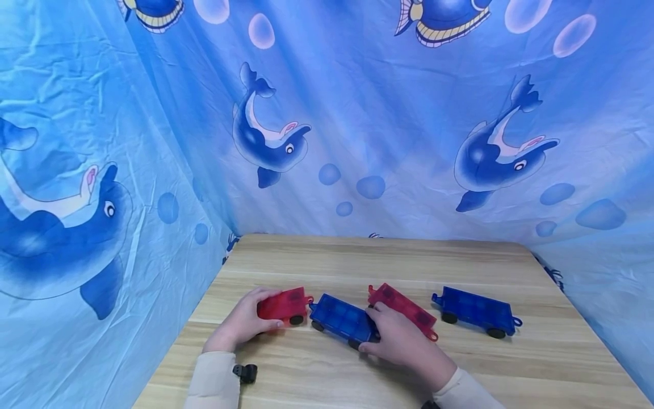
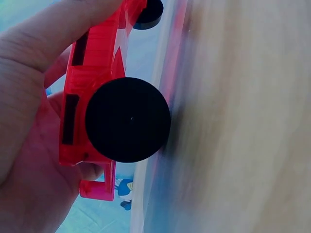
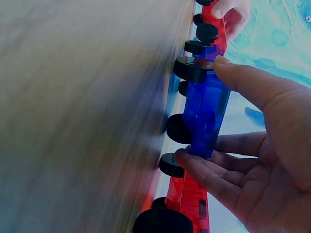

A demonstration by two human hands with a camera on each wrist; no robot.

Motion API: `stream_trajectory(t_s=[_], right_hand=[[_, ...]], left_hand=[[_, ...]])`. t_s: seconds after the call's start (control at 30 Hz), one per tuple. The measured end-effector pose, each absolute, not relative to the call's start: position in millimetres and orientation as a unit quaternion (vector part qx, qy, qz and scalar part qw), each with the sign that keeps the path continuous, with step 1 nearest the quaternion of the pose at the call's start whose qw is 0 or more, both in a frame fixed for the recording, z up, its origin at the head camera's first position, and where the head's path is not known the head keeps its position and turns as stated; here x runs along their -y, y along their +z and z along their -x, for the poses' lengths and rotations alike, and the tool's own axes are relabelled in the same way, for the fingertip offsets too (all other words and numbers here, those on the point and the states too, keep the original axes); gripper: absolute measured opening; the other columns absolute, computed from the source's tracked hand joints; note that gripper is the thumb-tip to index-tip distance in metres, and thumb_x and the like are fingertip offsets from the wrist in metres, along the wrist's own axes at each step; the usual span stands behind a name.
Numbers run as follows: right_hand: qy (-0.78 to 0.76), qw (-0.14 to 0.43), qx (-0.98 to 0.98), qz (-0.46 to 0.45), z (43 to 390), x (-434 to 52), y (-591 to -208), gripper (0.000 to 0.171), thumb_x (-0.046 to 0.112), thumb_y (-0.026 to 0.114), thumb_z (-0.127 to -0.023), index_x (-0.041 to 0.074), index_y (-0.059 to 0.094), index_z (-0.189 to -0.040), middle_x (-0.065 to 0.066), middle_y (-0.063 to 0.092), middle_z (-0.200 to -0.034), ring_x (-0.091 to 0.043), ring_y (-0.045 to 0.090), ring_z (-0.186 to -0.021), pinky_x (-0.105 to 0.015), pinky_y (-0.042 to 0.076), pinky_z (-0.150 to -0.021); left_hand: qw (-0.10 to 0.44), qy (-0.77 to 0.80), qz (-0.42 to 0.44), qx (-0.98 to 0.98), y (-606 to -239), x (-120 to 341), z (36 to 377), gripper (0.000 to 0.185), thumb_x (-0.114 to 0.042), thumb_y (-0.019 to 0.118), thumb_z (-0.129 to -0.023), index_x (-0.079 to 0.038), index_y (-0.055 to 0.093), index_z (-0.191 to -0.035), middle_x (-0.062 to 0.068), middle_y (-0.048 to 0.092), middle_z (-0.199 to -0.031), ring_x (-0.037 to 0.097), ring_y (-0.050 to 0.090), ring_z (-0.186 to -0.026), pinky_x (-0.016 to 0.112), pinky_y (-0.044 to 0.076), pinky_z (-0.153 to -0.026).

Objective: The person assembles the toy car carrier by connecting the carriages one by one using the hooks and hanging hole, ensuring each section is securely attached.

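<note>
Coupling two translucent plastic wagons mid-table.
My left hand [image 1: 244, 325] is gripping the red translucent wheeled wagon [image 1: 284, 305]; my right hand [image 1: 403, 342] is pinching the blue translucent wagon [image 1: 343, 318] at its 3 o'clock end. Both are seeming light, stiff, free-rolling, so I'm holding the bodies' sides.

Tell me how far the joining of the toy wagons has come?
Done: nothing clearly coupled yet. In hand: left hand holds a red wagon, right hand holds a blue wagon, ends almost meeting. Left: second red wagon and far blue wagon stand apart.
</note>
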State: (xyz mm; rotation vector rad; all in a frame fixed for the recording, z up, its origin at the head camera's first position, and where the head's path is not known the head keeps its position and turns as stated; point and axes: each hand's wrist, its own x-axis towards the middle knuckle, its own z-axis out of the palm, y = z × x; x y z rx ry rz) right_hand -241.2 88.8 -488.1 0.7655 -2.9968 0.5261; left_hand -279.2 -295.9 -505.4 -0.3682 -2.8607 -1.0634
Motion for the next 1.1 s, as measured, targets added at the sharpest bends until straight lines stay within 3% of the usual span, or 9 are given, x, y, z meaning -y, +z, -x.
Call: stream_trajectory(t_s=[0.37, 0.63, 0.9, 1.1], right_hand=[[0.178, -0.004, 0.955, -0.238, 240.1, -89.3, -489.0, 0.086, 0.063, 0.073, -0.073, 0.009, 0.053, -0.138, -0.012, 0.049, -0.138, -0.029, 0.053, -0.119, -0.051, 0.045, -0.095], [0.178, -0.008, 0.956, -0.234, 240.7, -89.4, -491.7, 0.088, 0.064, 0.072, -0.073, 0.008, 0.052, -0.138, -0.015, 0.046, -0.142, -0.032, 0.050, -0.123, -0.052, 0.043, -0.097], [0.176, -0.002, 0.955, -0.240, 240.4, -90.7, -492.9, 0.088, 0.064, 0.073, -0.073, 0.008, 0.052, -0.139, -0.015, 0.046, -0.142, -0.031, 0.049, -0.124, -0.051, 0.043, -0.097], [0.179, -0.012, 0.954, -0.238, 240.9, -91.6, -493.0, 0.089, 0.066, 0.071, -0.073, 0.010, 0.051, -0.140, -0.012, 0.046, -0.142, -0.030, 0.050, -0.124, -0.052, 0.044, -0.096]], left_hand=[[0.056, -0.316, 0.120, 0.939, -506.3, 293.5, 279.8, 0.077, -0.043, 0.087, -0.067, -0.029, 0.057, -0.136, -0.009, 0.053, -0.125, 0.019, 0.052, -0.110, 0.042, 0.045, -0.093], [0.034, -0.324, 0.110, 0.939, -504.1, 295.9, 276.2, 0.073, -0.046, 0.087, -0.066, -0.030, 0.060, -0.132, -0.013, 0.054, -0.120, 0.016, 0.053, -0.106, 0.041, 0.047, -0.090], [0.048, -0.288, 0.104, 0.951, -497.4, 293.5, 274.3, 0.073, -0.052, 0.085, -0.065, -0.035, 0.059, -0.132, -0.011, 0.050, -0.132, 0.022, 0.049, -0.116, 0.047, 0.047, -0.090], [0.035, -0.297, 0.111, 0.948, -493.5, 295.6, 275.5, 0.073, -0.048, 0.087, -0.064, -0.034, 0.061, -0.130, -0.011, 0.052, -0.128, 0.021, 0.051, -0.109, 0.042, 0.048, -0.086]])
